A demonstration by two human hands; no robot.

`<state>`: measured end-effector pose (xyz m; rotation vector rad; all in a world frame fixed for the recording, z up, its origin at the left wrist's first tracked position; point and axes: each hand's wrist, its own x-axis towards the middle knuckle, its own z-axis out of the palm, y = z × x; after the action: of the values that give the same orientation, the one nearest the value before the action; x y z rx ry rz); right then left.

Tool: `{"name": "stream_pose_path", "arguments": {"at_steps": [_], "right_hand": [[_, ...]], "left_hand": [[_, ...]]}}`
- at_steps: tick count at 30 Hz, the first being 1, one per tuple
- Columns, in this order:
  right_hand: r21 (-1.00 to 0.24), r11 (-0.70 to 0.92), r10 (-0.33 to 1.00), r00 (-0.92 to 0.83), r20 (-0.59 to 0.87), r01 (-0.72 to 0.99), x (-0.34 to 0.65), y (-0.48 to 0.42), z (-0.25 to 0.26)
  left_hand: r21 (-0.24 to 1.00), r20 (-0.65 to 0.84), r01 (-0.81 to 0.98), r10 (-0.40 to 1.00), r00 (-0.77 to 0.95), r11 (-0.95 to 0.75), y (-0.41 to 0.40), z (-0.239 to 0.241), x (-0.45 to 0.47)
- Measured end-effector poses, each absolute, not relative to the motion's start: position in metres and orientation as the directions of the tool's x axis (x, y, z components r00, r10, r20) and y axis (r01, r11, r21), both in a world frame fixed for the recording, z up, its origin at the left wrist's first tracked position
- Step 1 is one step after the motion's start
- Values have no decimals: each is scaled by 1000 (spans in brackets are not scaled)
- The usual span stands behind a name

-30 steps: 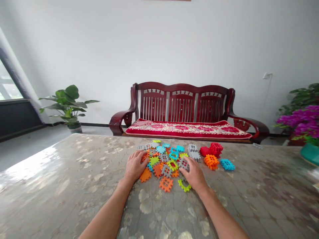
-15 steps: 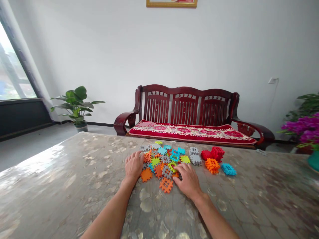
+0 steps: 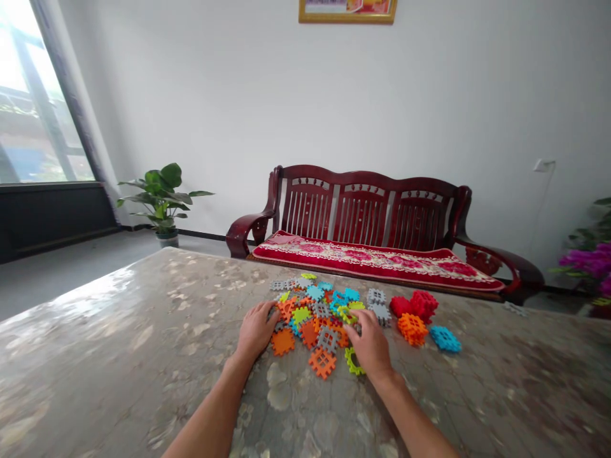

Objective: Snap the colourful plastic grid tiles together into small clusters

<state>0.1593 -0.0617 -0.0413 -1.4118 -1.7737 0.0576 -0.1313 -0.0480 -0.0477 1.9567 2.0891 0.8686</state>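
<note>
A loose pile of plastic interlocking tiles in grey, orange, blue and lime green lies between my hands. My left hand rests at the pile's left edge, fingers loosely bent beside an orange triangular tile; nothing is seen held in it. My right hand reaches over the right side, thumb and fingers closed on a lime-green tile. A lime-green ring-shaped tile lies on the table partly under that hand. An orange window tile and a grey window tile lie at the near side.
Right of the pile stand sorted groups: grey tiles, red tiles, orange tiles and blue tiles. The patterned table spreads around them. Behind is a wooden bench; a potted plant stands left.
My right hand has moved slightly on to another lime-green tile. A lime-green ring-shaped tile now lies on the table below it. My left hand has barely moved; the view has shifted a little.
</note>
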Motion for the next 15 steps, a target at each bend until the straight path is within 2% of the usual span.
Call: {"name": "stream_pose_path", "arguments": {"at_steps": [3,7,15], "right_hand": [[-390,344,820,-70,569,854,160,-65,-35],[-290,351,880,-207,428,890,157,-77,-29],[-189,332,920,-273,283,924,147,-76,-24]], "left_hand": [[553,249,833,952,-178,11,-48,-46,-133],[595,217,801,949,-228,57,-45,-41,-132],[530,178,840,953,-243,115,-41,-33,-127]]}}
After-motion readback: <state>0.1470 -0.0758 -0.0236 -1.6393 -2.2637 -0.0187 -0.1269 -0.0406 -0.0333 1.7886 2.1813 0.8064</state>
